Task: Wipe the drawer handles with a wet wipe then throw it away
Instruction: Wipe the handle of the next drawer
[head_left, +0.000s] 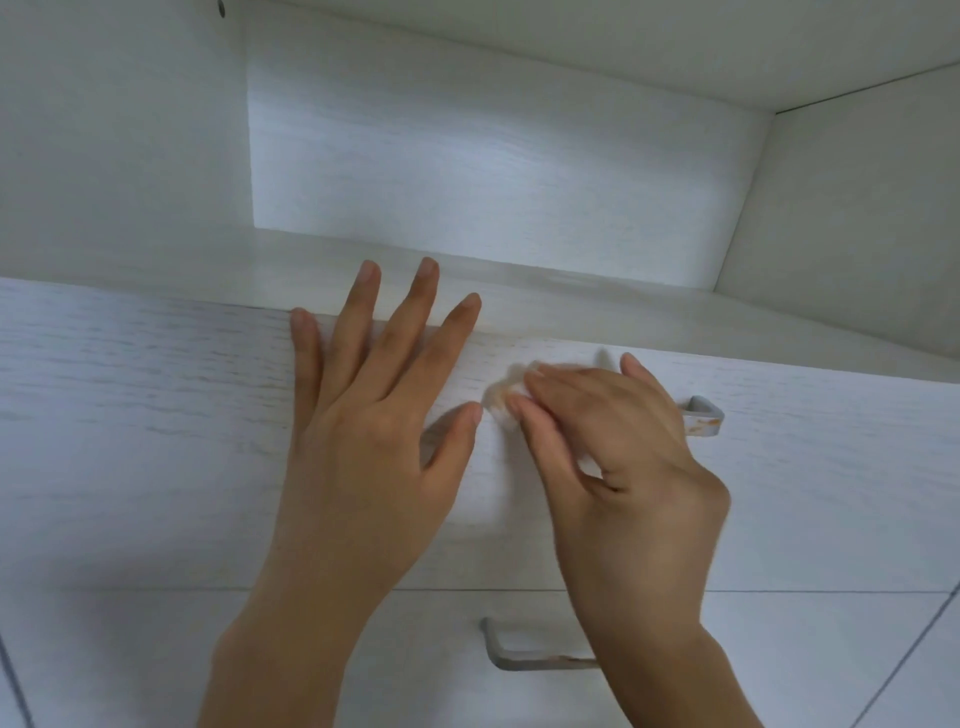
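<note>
The upper drawer front (130, 415), pale white woodgrain, lies bare along its left stretch up to the left hand (374, 415). That hand lies flat on the panel with its fingers straight and spread, holding nothing. Its fingertips reach over the drawer's top edge onto the shelf (597, 306) above, and its thumb points right. Just beside the thumb tip is the wet wipe (501, 400), a small whitish wad, blurred, lying against the drawer front where the upper handle (704, 415) runs. The right hand (623, 457) has its fingers curled and pinches the wipe at the fingertips. This hand covers most of that handle. Only the handle's grey right end shows beyond the knuckles, speckled rust-orange and standing off the panel. The handle's long axis runs left to right across the drawer, dipping a little toward the right in this view. Below a thin seam, the lower drawer front (260, 649) carries the lower handle (514, 657), also grey and lying left to right. Its left end is clear, there is a rusty patch near the middle, and its right part is hidden behind the right wrist. Above the drawers a white open compartment (467, 171) recedes, with side walls left and right. At the far lower right, dark lines cross a pale tiled surface (924, 675).
</note>
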